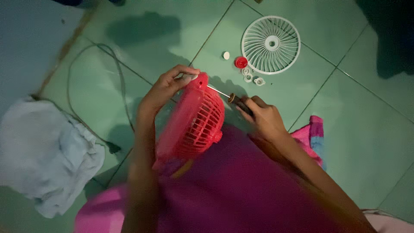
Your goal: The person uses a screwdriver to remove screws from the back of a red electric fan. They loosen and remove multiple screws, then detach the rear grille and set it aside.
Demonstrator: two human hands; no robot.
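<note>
Your left hand [166,88] is closed around the top edge of the red fan housing [194,123], which rests tilted on your lap above the green tiled floor [353,142]. Your right hand [263,118] is closed on the handle of a screwdriver [228,97], its tip at the housing's top. Keep the shaft in line with the screw and brace the housing firmly. The white fan grille [271,44], a red cap [241,62] and small white parts [252,77] lie on the floor beyond. No labels show.

The fan housing [196,123] rests on the lap, grille [271,45] lying beyond, cloth [45,155] left.
</note>
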